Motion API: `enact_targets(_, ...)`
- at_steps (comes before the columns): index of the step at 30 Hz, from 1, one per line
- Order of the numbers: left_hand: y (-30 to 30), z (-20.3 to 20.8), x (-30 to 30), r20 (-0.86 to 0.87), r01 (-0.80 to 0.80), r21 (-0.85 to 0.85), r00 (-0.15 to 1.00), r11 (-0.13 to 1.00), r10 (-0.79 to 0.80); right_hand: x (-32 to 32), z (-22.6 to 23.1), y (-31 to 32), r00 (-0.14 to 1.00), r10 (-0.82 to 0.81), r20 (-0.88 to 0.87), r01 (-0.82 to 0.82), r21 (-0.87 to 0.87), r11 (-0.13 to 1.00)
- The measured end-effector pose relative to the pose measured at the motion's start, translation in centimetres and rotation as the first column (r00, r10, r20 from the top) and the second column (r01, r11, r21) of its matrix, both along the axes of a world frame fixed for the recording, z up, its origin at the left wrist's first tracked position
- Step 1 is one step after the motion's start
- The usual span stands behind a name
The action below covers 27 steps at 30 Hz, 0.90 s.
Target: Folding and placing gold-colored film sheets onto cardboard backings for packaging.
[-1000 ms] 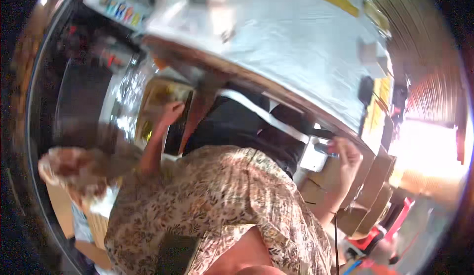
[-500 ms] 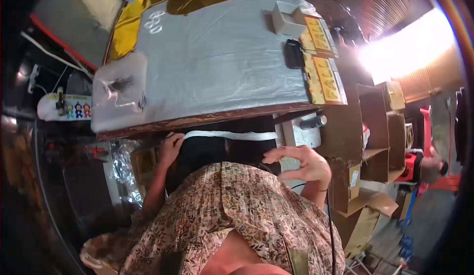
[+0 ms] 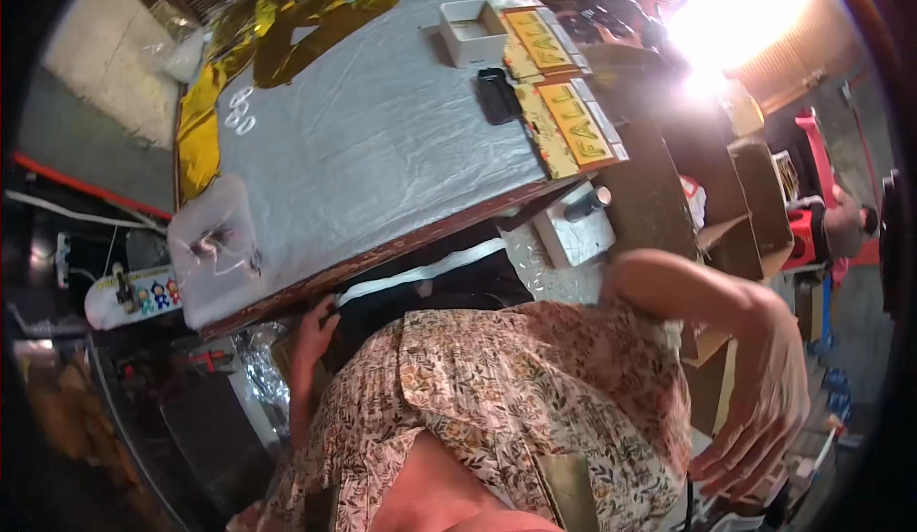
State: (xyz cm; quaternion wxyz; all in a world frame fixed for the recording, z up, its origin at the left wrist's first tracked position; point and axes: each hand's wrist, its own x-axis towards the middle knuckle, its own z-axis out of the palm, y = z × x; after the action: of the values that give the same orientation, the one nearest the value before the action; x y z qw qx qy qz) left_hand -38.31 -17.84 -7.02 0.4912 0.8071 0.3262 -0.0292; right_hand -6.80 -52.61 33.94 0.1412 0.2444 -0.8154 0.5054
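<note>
While your left hand [image 3: 313, 333] curled on the black waistband [image 3: 420, 288] at the table edge [image 3: 382, 255], your right hand [image 3: 764, 417] hung open at four o'clock, empty. You did well steadying the band before tugging.

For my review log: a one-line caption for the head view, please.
Left hand at the wooden edge of a grey plastic-covered table; open right hand hangs empty beside brown cardboard boxes.

Left hand [image 3: 313, 333] lowered; right hand [image 3: 764, 417] hangs open.
</note>
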Motion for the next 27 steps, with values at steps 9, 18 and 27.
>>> enact_targets(9,-1.1,2.5,-2.3,-0.147,0.041,-0.057,0.988,0.998,-0.049,3.3,1.7,1.1,0.843,-0.533,-0.076,0.538,0.136,0.832)
enact_targets(18,0.6,19.3,4.7,0.078,0.343,-0.238,0.939,0.909,-0.334,3.8,1.8,-2.5,0.488,-0.869,-0.08,0.873,0.05,0.485)
enact_targets(27,-4.2,33.9,15.8,0.837,0.379,0.285,0.35,0.88,-0.421,4.0,2.5,2.8,-0.191,-0.964,-0.184,0.907,0.343,-0.245)
